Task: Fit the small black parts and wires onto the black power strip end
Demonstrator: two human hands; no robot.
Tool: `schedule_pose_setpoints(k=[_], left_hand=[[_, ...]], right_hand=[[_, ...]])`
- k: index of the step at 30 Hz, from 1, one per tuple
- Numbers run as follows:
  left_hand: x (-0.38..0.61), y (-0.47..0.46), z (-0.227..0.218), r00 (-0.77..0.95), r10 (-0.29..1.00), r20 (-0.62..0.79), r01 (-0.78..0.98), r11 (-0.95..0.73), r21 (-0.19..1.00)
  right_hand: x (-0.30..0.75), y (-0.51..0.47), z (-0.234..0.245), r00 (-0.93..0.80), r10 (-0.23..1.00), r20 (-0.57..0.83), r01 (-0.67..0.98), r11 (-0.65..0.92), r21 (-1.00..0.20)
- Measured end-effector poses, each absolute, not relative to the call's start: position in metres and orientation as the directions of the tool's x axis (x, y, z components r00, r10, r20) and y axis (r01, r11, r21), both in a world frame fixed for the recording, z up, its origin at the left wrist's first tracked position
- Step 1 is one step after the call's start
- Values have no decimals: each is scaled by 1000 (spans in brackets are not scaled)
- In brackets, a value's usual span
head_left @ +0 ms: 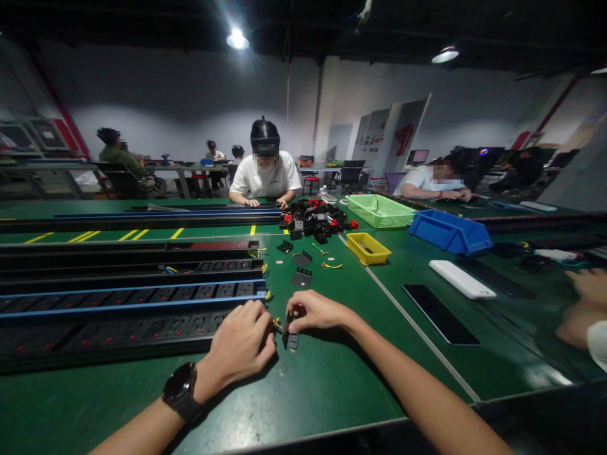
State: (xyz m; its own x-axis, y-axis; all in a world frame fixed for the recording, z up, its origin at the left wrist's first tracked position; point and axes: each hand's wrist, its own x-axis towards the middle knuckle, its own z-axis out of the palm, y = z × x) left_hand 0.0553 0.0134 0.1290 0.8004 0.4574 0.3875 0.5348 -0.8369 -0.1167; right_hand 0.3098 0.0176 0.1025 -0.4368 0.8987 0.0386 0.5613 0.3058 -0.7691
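My left hand [244, 338], with a black watch on its wrist, is closed over the right end of the nearest black power strip [142, 335]. Its curled fingers hide that end. Just to the right, my right hand [315, 311] pinches a small black end bracket [288, 332], held upright at the strip's end. A yellow-green wire [277, 323] shows in the gap between my hands. Beyond them lie loose black brackets [301, 277] and short yellow-green wires [332, 266]. A blue-edged power strip [142, 294] runs parallel behind the nearest one.
A yellow bin [368, 249], a green basket [379, 212] and a blue bin [448, 232] stand right of a pile of black and red parts [317, 218]. A phone [441, 314] and a white power bank [461, 279] lie rightward. Co-workers sit opposite and at right.
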Motion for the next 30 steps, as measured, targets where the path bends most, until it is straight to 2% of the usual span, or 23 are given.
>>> schedule_pose_setpoints(k=[6,13,21,30], left_hand=[[52,12,132,818,470,331,512,-858,-48],[56,15,123,804,450,389,541,-825,-162],[58,15,120,788,442,429,558,-806,-196],[59,12,122,745,499,442,605,-784,-136]], right_hand=[[294,13,100,-394,911,126,580,352,-734],[282,11,94,-332,907,260,567,412,-714],[283,12,96,-361,905,226,558,404,-725],[283,12,94,-369,909,192,539,377,-753]])
